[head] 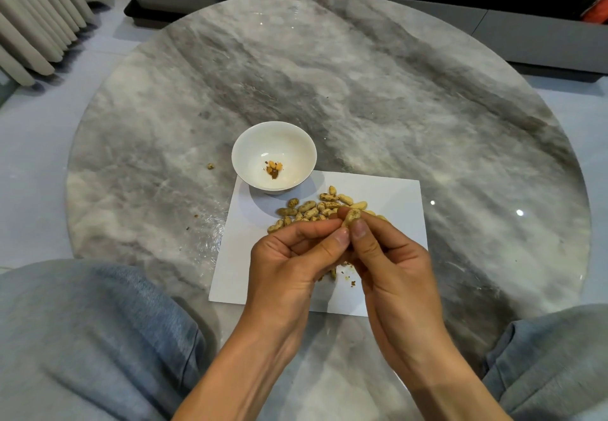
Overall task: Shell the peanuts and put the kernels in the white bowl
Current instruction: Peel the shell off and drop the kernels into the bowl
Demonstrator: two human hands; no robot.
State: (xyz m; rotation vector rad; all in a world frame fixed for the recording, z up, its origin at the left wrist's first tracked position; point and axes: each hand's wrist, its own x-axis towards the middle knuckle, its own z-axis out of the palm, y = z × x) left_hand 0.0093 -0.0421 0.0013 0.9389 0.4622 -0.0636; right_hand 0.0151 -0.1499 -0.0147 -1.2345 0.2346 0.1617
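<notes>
Both hands, left (289, 256) and right (391, 256), grip one peanut (351, 216) above paper (388, 196) on the marble table (362, 91).

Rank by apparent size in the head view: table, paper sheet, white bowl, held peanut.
1. table
2. paper sheet
3. white bowl
4. held peanut, pinched by both the left hand and the right hand
</notes>
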